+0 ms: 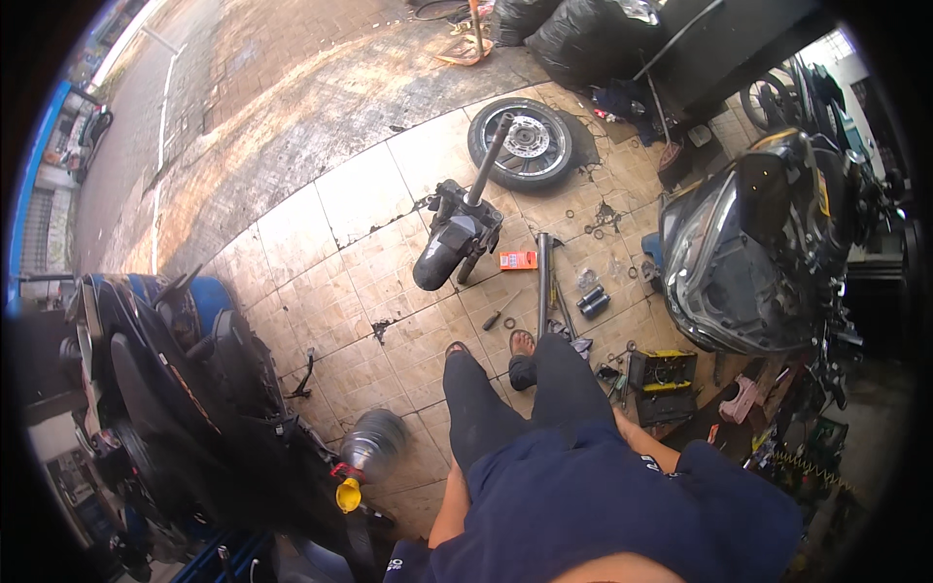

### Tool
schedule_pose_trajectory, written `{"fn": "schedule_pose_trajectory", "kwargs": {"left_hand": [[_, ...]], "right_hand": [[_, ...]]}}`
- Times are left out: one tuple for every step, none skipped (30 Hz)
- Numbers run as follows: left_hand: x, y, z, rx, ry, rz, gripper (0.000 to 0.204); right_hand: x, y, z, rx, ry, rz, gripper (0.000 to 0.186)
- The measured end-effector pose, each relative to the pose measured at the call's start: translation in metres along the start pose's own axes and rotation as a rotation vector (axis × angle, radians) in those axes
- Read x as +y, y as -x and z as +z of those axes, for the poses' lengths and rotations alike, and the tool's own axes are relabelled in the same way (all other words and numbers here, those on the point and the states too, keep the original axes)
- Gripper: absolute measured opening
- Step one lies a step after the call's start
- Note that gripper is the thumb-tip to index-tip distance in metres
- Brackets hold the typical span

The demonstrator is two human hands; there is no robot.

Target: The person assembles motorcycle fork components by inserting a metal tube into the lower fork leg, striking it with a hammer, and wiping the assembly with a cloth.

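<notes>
I sit or squat on a tiled floor, with both forearms reaching down beside my thighs. My left hand is hidden beyond my left leg, and my right hand behind my right thigh, so what they hold cannot be seen. Ahead of my knees stands a motorcycle fork clamp assembly (457, 238) with a dark fender-like cover and an upright metal stem. Near my feet lie a long metal fork tube (544, 282), a screwdriver (494, 317), a red-orange box (519, 260) and black cylinders (593, 302). Closest to my right arm is a black-and-yellow toolbox (664, 374).
A wheel with a brake disc (525, 141) lies farther ahead. Motorcycles stand at left (165, 389) and right (743, 253). A clear plastic jug (374, 439) and yellow funnel (349, 495) are at lower left. Black bags (593, 44) lie at the back. Rings and small parts are scattered right.
</notes>
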State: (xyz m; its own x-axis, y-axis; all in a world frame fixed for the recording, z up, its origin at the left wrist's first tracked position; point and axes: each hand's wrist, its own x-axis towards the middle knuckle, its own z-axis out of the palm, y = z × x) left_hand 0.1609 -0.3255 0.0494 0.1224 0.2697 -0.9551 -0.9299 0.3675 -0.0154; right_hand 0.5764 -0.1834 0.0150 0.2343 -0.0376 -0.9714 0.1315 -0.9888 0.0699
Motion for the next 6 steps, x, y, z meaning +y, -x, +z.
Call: {"fn": "schedule_pose_trajectory", "kwargs": {"left_hand": [[0.016, 0.005, 0.006, 0.011, 0.03, 0.05, 0.095], [0.031, 0.015, 0.01, 0.023, 0.05, 0.085, 0.097], [0.056, 0.014, 0.022, 0.014, 0.001, 0.083, 0.098], [0.076, 0.017, 0.03, 0.018, -0.029, 0.092, 0.099], [0.091, 0.013, 0.045, 0.006, -0.126, 0.059, 0.101], [0.107, 0.019, 0.053, -0.026, -0.188, 0.08, 0.102]], "right_hand": [[0.012, 0.01, 0.01, -0.171, -0.193, -0.003, 0.067], [0.02, 0.018, 0.015, -0.244, -0.175, -0.084, 0.074], [0.007, 0.067, 0.028, -0.279, -0.229, -0.173, 0.08], [-0.008, 0.081, 0.037, -0.286, -0.304, -0.137, 0.085], [0.001, 0.094, 0.03, -0.271, -0.427, -0.092, 0.09], [0.018, 0.107, 0.038, -0.277, -0.501, -0.132, 0.09]]}}
